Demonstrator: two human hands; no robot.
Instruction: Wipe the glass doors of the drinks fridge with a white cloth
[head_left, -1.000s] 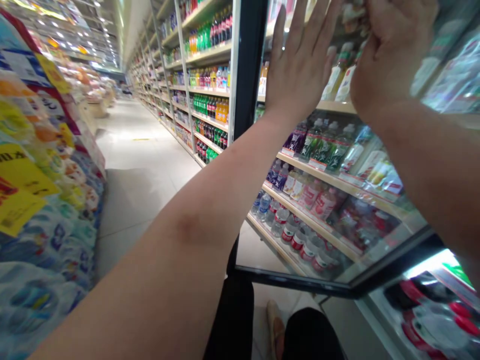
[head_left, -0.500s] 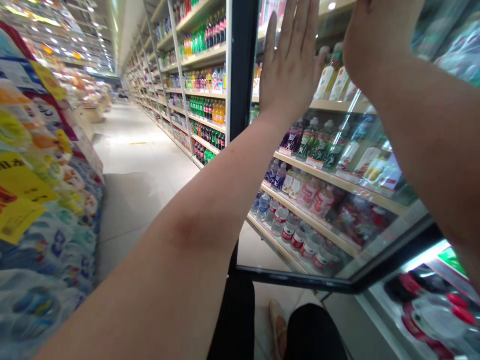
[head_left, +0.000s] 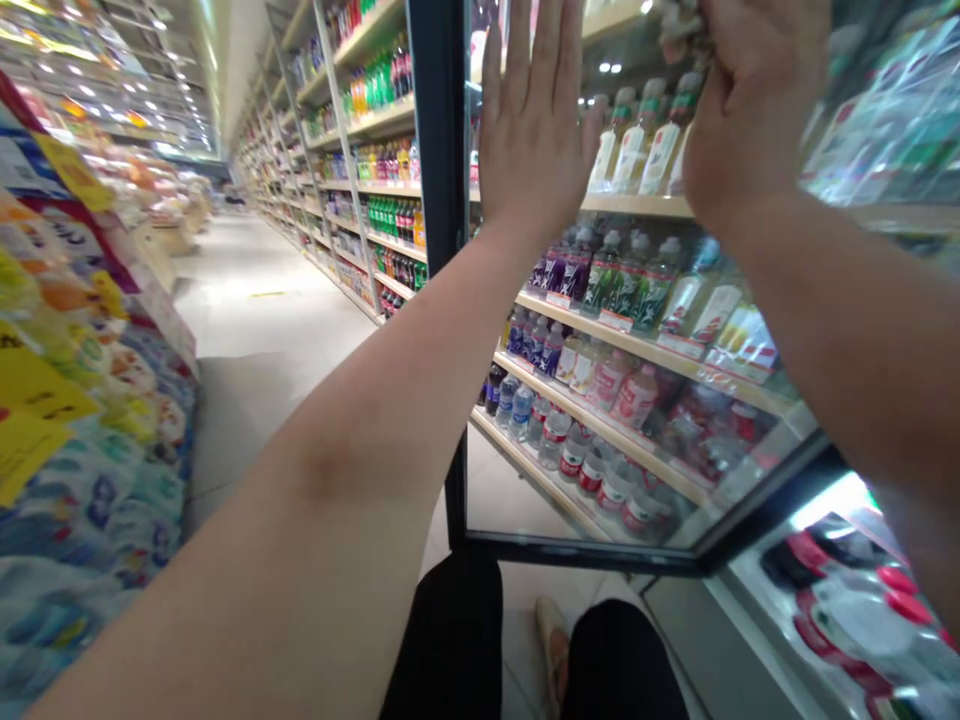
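A glass cooler door with a black frame (head_left: 577, 552) stands swung out in front of me. My left hand (head_left: 534, 140) lies flat against the glass near the frame's left side, fingers stretched upward and a little spread. Higher up on the right, my right hand (head_left: 757, 100) is closed around a crumpled greyish cloth (head_left: 684, 32) at the pane. Only a bunched bit of the cloth shows, by the fingers at the top edge. Bottled drinks (head_left: 630, 275) on shelves are visible through or reflected in the glass.
Inside the cooler at lower right lie large bottles with red caps (head_left: 862, 620). Drink shelves (head_left: 382, 190) run along the aisle (head_left: 262, 300). Wrapped goods with yellow signs (head_left: 45, 400) are stacked at left. My black-trousered legs (head_left: 626, 660) are below the door.
The view has shifted, so the door and both hands sit further left and lower in it. My right hand now shows the cloth, which was out of view. My left hand stays flat on the glass.
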